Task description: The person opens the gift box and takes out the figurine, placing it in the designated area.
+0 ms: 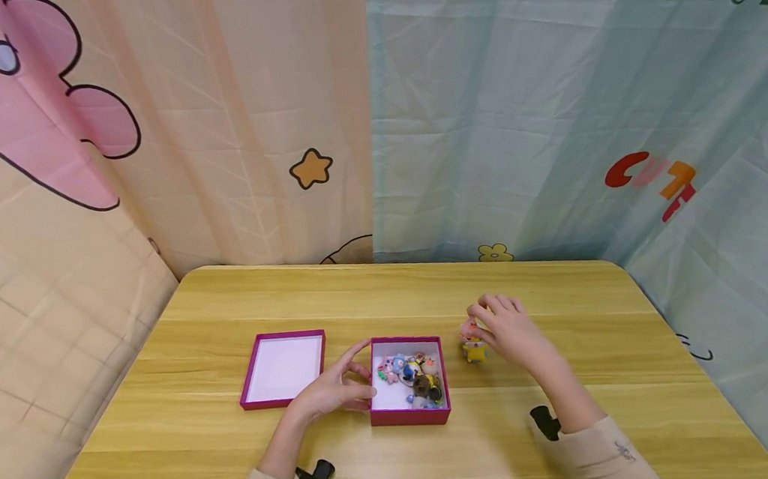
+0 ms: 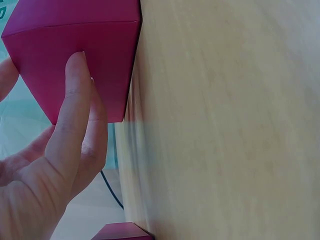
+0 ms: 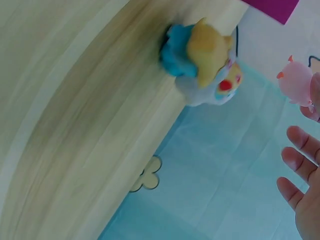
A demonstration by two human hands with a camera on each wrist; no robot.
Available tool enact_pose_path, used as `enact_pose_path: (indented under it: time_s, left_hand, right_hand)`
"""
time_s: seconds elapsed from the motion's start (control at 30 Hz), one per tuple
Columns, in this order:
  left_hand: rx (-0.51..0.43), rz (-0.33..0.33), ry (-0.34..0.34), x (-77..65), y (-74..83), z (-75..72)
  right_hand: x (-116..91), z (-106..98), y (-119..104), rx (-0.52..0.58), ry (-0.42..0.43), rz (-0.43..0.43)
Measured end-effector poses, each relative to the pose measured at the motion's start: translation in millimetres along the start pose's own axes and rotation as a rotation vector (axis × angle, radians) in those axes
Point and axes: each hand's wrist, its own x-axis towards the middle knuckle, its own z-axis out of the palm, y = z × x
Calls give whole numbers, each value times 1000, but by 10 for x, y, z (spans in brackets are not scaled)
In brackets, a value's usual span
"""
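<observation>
My left hand point(image 1: 333, 388) holds the left side of a magenta box point(image 1: 411, 417), its thumb at the rim. In the left wrist view its fingertips press against the outer wall of the box point(image 2: 107, 75). Several small colourful figurines point(image 1: 411, 373) lie bunched inside. To the right of the box, my right hand point(image 1: 512, 335) pinches a small pink figurine point(image 3: 295, 82), partly hidden by the fingers. The other fingers of that hand are spread. Just beside it stands a figurine point(image 1: 475, 353) with a yellow body and, in the right wrist view, a blue base.
A shallow magenta lid point(image 1: 283, 368) with a white inside lies left of the box. The wooden table point(image 1: 334, 296) has a hanging curtain point(image 1: 482, 111) behind it. Black wrist cameras show at both sleeves.
</observation>
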Motion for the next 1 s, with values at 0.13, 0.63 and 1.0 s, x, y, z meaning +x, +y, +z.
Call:
enact_pose_path:
  time_s: [0.13,0.63,1.0]
  left_hand:
    - [-7,-2,-3,0,-4,-1]
    - [-16,7,-4,6,-20,-7]
    - [-10,6,-7,1,-6,-6]
  right_hand:
    - [-71,-4,108,36,-10,59]
    - [-322,54,375,71,-52,196]
    - [-404,186,453,19,-138,205]
